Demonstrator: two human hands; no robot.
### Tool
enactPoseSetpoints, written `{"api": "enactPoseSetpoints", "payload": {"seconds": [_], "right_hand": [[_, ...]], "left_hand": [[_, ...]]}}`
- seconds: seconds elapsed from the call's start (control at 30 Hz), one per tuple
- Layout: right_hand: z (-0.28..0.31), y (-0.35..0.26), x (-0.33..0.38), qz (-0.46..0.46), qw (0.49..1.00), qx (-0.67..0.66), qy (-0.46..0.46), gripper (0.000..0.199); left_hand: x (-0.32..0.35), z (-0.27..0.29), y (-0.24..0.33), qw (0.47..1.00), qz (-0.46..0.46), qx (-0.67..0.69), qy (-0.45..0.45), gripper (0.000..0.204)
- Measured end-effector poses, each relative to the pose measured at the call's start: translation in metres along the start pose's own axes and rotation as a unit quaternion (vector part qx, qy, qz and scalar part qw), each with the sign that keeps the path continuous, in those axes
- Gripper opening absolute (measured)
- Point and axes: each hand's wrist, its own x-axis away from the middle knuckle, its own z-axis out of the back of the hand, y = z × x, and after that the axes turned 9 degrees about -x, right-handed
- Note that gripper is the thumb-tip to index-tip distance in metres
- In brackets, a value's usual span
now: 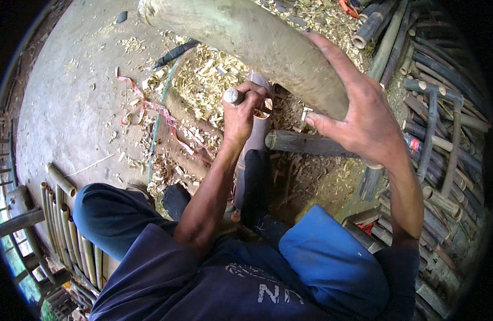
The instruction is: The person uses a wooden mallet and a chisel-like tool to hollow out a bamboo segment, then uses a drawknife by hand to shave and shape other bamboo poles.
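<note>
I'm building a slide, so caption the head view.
Left hand gripping a tool handle by a cut pole, right hand holding a thick log, shavings scattered around.

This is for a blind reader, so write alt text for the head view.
Seen from above, a person's right hand holds a thick, rounded piece of wood, while the left hand grips a round-ended handle near a pole with a cut opening. Pale shavings lie scattered around, with bamboo poles piled at right.

Short-sleeved navy shirt (220,294), pale lettering (267,293), blue trousers (332,257)
</note>
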Motion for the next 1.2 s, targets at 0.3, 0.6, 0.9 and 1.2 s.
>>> {"api": "enactPoseSetpoints", "payload": {"seconds": [0.3,0.6,0.9,1.2], "right_hand": [[-0.015,-0.005,-0.02,-0.01,0.994,0.065,-0.089,0.096],[-0.003,-0.028,-0.03,0.056,0.988,0.118,-0.085,0.1],[0.008,-0.024,-0.022,-0.04,0.983,0.136,-0.116,0.103],[-0.002,0.008,-0.005,-0.08,0.975,0.133,-0.161,0.105]], "left_hand": [[-0.002,-0.001,-0.06,0.977,0.031,0.196,0.072,0.047],[0.0,0.013,-0.064,0.955,-0.105,-0.279,0.01,0.028],[0.0,-0.001,-0.047,0.994,0.041,-0.075,-0.075,0.032],[-0.004,-0.015,-0.02,0.994,0.054,-0.003,-0.098,0.03]]}}
